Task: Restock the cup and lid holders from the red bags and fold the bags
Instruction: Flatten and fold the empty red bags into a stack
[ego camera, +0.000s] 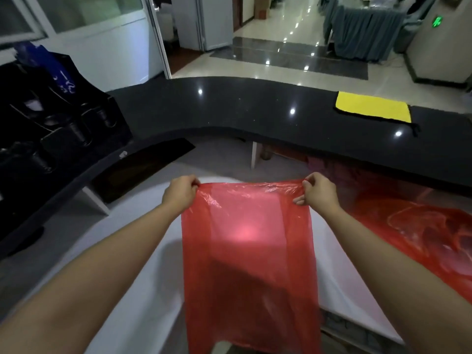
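Your left hand and right hand each pinch a top corner of the red plastic bag, hanging flat above the white bench.

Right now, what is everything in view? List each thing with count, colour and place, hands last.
held bag: one, red, stretched flat between both hands, hanging toward the viewer
second bag: one, red, crumpled, lying at right on the white surface
white surface: one, white, under the arms
counter: one, black, curved, beyond the bags
cloth: one, yellow, flat on the counter at right
holder: one, black, far left, dark cups inside
left hand: pinches the held bag's top left corner
right hand: pinches its top right corner
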`<state>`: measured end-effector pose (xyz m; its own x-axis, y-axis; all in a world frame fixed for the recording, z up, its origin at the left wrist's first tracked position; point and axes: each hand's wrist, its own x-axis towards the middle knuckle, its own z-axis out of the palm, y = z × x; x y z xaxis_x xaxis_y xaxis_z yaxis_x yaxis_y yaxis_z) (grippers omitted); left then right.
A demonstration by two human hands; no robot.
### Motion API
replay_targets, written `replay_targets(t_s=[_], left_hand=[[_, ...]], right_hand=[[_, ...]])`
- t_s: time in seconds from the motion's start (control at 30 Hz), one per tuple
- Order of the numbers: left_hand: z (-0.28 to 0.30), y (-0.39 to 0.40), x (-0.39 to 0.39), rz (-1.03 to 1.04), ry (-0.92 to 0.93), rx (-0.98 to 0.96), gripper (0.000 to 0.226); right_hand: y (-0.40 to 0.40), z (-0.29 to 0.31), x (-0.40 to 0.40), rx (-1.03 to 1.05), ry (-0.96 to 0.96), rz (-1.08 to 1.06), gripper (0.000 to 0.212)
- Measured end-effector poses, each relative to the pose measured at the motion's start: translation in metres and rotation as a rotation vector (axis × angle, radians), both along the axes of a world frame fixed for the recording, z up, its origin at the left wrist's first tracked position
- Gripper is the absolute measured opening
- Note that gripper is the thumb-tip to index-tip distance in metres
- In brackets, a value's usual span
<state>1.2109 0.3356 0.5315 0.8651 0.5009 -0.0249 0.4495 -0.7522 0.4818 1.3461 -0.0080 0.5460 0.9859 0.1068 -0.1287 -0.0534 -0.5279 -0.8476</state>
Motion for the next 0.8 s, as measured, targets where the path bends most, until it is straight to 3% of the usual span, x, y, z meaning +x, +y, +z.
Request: replay_targets(t_s=[0.2,0.5,0.6,0.67,0.8], left_hand=[[-0.057,-0.001,0.047,0.123,0.067,0.031,0.021],[-0.128,0.039,0.118,0.139,0.080,0.067,0.019],[-0.139,0.043,0.135,0.129,0.075,0.120,0.033],[-0.145,0.032,0.135,0.073,0.028,0.199,0.042],[-0.154,-0.014,0.130,-0.153,-0.041,0.236,0.044]], right_hand=[[0.025,-0.073,0.073,-0.051,0.149,0.042,0.012],[0.073,-0.140,0.134,-0.187,0.157,0.007,0.018],[0.085,-0.149,0.144,-0.328,0.082,0.004,0.029],[0.096,-0.150,0.136,-0.305,0.025,0.042,0.043],[0.130,-0.160,0.098,-0.366,-0.223,0.340,0.043]])
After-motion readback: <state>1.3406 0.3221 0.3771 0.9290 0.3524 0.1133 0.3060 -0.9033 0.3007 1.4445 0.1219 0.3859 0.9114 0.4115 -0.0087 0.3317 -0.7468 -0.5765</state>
